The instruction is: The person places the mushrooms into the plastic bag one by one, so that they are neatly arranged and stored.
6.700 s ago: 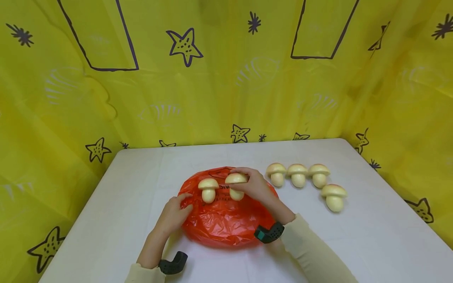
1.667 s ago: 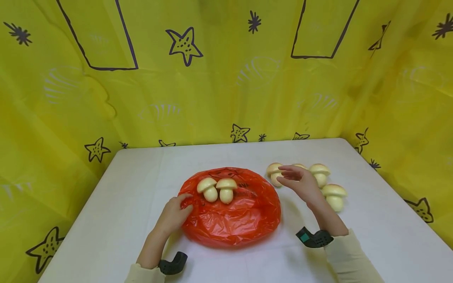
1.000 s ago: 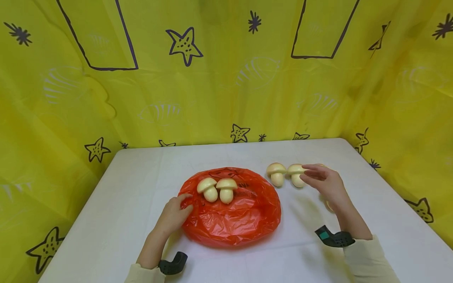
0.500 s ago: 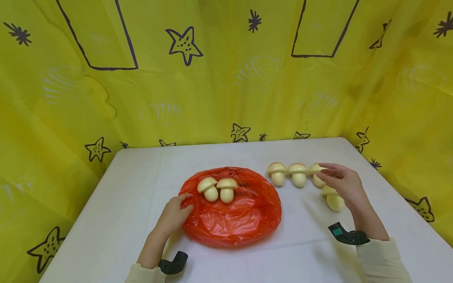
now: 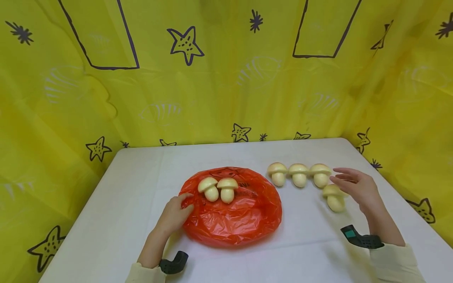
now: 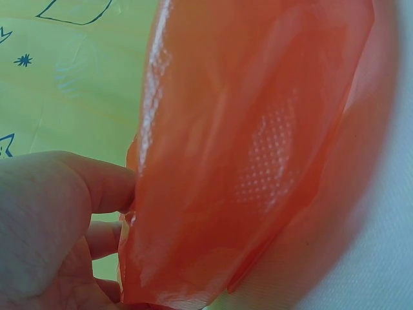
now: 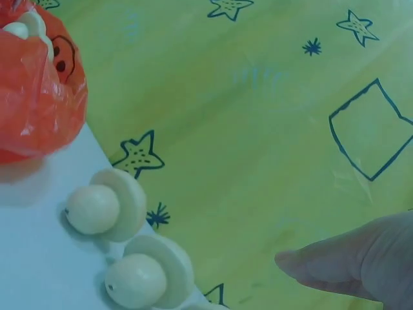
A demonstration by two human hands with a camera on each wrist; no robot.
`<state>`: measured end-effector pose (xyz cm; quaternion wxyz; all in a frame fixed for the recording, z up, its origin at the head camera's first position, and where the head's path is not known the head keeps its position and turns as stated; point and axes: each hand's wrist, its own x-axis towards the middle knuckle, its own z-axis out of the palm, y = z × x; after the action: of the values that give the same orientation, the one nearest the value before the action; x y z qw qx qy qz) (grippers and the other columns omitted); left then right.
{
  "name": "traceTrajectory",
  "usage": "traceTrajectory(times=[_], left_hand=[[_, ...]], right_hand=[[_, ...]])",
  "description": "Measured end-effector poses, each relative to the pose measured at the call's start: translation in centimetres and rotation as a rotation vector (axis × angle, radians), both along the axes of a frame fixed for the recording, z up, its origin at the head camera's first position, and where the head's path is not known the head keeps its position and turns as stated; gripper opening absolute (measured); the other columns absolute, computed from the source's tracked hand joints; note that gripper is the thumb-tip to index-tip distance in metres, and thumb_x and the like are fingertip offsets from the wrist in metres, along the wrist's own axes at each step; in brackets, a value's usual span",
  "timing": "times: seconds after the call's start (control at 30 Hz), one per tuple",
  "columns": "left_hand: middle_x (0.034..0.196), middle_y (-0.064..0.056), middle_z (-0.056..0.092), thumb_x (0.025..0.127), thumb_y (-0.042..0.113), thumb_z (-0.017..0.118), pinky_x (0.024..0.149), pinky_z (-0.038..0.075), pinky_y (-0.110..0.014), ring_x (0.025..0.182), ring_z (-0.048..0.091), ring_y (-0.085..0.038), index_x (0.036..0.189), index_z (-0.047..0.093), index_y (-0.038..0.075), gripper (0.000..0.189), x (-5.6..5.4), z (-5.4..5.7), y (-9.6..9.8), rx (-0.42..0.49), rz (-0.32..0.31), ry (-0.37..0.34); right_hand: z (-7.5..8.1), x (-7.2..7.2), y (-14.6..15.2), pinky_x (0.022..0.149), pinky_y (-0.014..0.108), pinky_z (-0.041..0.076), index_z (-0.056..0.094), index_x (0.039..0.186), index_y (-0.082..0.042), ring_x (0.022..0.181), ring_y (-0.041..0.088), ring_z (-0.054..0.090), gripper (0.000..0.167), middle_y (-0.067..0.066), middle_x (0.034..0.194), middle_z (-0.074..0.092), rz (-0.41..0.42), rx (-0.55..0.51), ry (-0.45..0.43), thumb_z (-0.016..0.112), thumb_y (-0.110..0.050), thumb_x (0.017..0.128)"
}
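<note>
- Head: I see a glossy, crinkled red bag [image 5: 233, 226] with dark print on the bench [image 5: 106, 220], the left hand's [image 5: 172, 214] grip grasping its left edge. Two cream mushrooms [image 5: 227, 190], round-capped and thick-stemmed, lie on its plastic, touching. Four more lie right of it, near the right hand [image 5: 362, 190], its grip slack and holding nothing.
- Left wrist: I see fingers [image 6: 111, 192] pinching the translucent plastic.
- Right wrist: two mushrooms turn dark-dotted stem ends towards me.
</note>
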<state>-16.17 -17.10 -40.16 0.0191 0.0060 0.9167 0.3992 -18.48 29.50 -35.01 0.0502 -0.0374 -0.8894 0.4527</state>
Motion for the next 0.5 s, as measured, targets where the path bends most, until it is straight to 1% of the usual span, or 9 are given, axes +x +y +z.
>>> traceTrajectory(times=[0.07, 0.13, 0.17, 0.23, 0.27, 0.3, 0.37, 0.4, 0.5], left_hand=[[0.105, -0.017, 0.056, 0.086, 0.010, 0.055, 0.071, 0.049, -0.036, 0.085, 0.049, -0.025, 0.120, 0.056, -0.001, 0.036, 0.0, 0.0, 0.0, -0.001, -0.001, -0.001], [0.105, -0.017, 0.056, 0.086, 0.010, 0.055, 0.071, 0.049, -0.036, 0.085, 0.049, -0.025, 0.120, 0.056, -0.001, 0.036, 0.0, 0.1, 0.0, 0.002, 0.000, -0.003], [0.105, -0.017, 0.056, 0.086, 0.010, 0.055, 0.071, 0.049, -0.036, 0.085, 0.049, -0.025, 0.120, 0.056, -0.002, 0.036, 0.0, 0.1, 0.0, 0.003, 0.000, -0.002], [0.105, -0.017, 0.056, 0.086, 0.010, 0.055, 0.070, 0.049, -0.036, 0.085, 0.049, -0.025, 0.120, 0.056, -0.001, 0.036, 0.0, 0.1, 0.0, 0.006, 0.002, -0.002], [0.105, -0.017, 0.056, 0.086, 0.010, 0.055, 0.071, 0.050, -0.036, 0.085, 0.049, -0.025, 0.120, 0.056, -0.001, 0.036, 0.0, 0.0, 0.0, 0.007, 0.003, 0.000], [0.106, -0.017, 0.056, 0.086, 0.010, 0.055, 0.071, 0.050, -0.036, 0.085, 0.049, -0.025, 0.120, 0.056, -0.001, 0.036, 0.0, 0.0, 0.0, 0.009, 0.004, 0.003], [0.106, -0.018, 0.056, 0.086, 0.010, 0.055, 0.070, 0.050, -0.036, 0.085, 0.049, -0.025, 0.120, 0.056, -0.002, 0.036, 0.0, 0.0, 0.0, 0.010, 0.004, 0.008], [0.106, -0.018, 0.057, 0.086, 0.010, 0.055, 0.070, 0.050, -0.036, 0.085, 0.050, -0.026, 0.119, 0.056, -0.002, 0.036, 0.0, -0.1, 0.0, 0.010, 0.003, 0.013], [0.106, -0.018, 0.057, 0.086, 0.009, 0.055, 0.070, 0.050, -0.036, 0.085, 0.050, -0.026, 0.119, 0.057, -0.002, 0.035, 0.0, -0.2, -0.1, 0.013, 0.002, 0.015]], right_hand=[[-0.2, 0.0, 0.4, 0.064, 0.013, 0.046, 0.044, 0.128, 0.009, 0.074, -0.008, 0.048, 0.059, 0.030, 0.115, 0.050, 0.000, 0.043, -0.003, 0.058, -0.033, 0.089], [-0.4, 0.0, 0.8, 0.063, 0.015, 0.046, 0.046, 0.127, 0.008, 0.075, -0.005, 0.049, 0.058, 0.030, 0.114, 0.052, -0.008, 0.092, 0.000, 0.058, -0.034, 0.089], [-0.6, 0.1, 1.0, 0.063, 0.018, 0.046, 0.047, 0.127, 0.008, 0.077, -0.001, 0.051, 0.058, 0.031, 0.114, 0.052, -0.013, 0.113, 0.002, 0.058, -0.034, 0.089], [-0.9, 0.0, 1.5, 0.066, 0.027, 0.046, 0.048, 0.126, 0.008, 0.083, 0.013, 0.054, 0.058, 0.032, 0.113, 0.052, -0.021, 0.142, -0.002, 0.057, -0.036, 0.089], [-1.1, 0.0, 1.8, 0.068, 0.032, 0.046, 0.048, 0.126, 0.008, 0.087, 0.021, 0.054, 0.059, 0.033, 0.113, 0.051, -0.025, 0.145, -0.014, 0.057, -0.037, 0.088], [-1.4, -0.1, 2.1, 0.066, 0.035, 0.046, 0.051, 0.125, 0.005, 0.087, 0.024, 0.054, 0.057, 0.030, 0.110, 0.054, -0.054, 0.144, -0.027, 0.059, -0.037, 0.087], [-1.8, -0.2, 2.6, 0.069, 0.044, 0.044, 0.050, 0.125, 0.006, 0.094, 0.037, 0.050, 0.058, 0.032, 0.112, 0.052, -0.050, 0.141, -0.044, 0.058, -0.038, 0.087], [-2.0, -0.3, 2.8, 0.070, 0.047, 0.043, 0.050, 0.125, 0.006, 0.095, 0.039, 0.049, 0.058, 0.033, 0.112, 0.051, -0.044, 0.142, -0.048, 0.058, -0.038, 0.088], [-2.2, -0.3, 3.2, 0.071, 0.048, 0.043, 0.051, 0.122, 0.007, 0.096, 0.041, 0.049, 0.056, 0.033, 0.111, 0.052, -0.021, 0.185, -0.032, 0.059, -0.036, 0.088]])
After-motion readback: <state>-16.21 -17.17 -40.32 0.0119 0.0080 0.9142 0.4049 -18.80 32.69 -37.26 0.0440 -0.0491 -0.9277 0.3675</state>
